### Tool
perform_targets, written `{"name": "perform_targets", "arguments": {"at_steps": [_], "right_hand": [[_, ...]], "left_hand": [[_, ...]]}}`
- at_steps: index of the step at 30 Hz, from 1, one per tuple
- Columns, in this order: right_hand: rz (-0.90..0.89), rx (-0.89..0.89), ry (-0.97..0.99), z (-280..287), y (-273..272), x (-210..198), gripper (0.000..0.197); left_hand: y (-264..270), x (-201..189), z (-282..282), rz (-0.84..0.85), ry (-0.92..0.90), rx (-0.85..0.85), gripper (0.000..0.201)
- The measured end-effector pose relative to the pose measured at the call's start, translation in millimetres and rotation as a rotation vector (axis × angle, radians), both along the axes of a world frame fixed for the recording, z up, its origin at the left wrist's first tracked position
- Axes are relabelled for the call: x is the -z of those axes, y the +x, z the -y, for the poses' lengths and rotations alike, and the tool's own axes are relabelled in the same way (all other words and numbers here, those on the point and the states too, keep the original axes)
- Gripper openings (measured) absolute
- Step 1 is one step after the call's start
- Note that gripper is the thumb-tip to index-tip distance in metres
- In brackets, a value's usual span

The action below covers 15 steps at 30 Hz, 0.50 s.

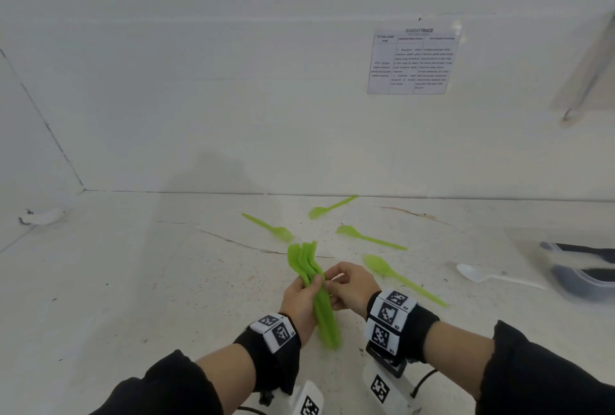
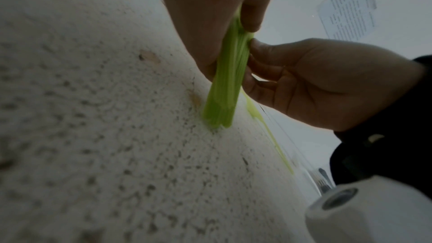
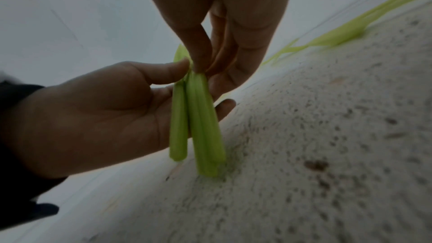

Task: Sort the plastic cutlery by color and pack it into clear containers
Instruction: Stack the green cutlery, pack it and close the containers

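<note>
A bundle of several lime-green plastic spoons (image 1: 318, 298) stands nearly upright, bowls up, handle ends down at the speckled table (image 1: 166, 281). My left hand (image 1: 311, 286) grips the bundle around the handles, thumb across the front. My right hand (image 1: 332, 281) pinches the same bundle from the right, just below the bowls. In the left wrist view the bundle (image 2: 224, 80) hangs from my left hand (image 2: 236, 29), and the right hand (image 2: 252, 56) touches its side. In the right wrist view my right hand (image 3: 201, 66) pinches the handles (image 3: 198, 121).
Loose green spoons lie beyond my hands (image 1: 271, 227) (image 1: 329, 208) (image 1: 369, 237), and another lies to the right (image 1: 404, 279). A white spoon (image 1: 492, 276) lies further right. A clear container (image 1: 579, 291) holding dark cutlery sits at the right edge. A paper sheet (image 1: 412, 61) hangs on the wall.
</note>
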State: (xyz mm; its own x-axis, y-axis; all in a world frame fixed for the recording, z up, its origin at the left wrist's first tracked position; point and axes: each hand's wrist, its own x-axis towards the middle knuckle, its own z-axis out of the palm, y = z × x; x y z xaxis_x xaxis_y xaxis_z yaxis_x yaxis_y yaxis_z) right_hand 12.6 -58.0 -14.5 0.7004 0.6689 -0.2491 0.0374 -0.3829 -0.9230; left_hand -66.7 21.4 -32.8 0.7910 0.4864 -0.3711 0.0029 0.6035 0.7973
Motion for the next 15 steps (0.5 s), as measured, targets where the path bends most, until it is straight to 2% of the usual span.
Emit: {"name": "perform_targets", "arguments": {"at_steps": [6, 8, 11, 15], "right_hand": [[-0.024, 0.001, 0.03, -2.5, 2.2, 8.3, 0.014], [-0.064, -0.024, 0.05, -2.9, 1.8, 6.4, 0.01], [-0.086, -0.071, 0.059, -5.5, 1.5, 6.3, 0.016], [-0.067, -0.078, 0.022, -7.0, 0.8, 5.6, 0.014]], "left_hand": [[3.4, -2.2, 1.2, -0.016, 0.069, 0.024, 0.021], [2.7, -2.9, 0.5, -0.017, 0.079, 0.021, 0.024], [3.1, 0.5, -3.7, -0.013, 0.068, 0.008, 0.031], [1.1, -0.6, -5.8, -0.044, 0.098, 0.081, 0.031]]}}
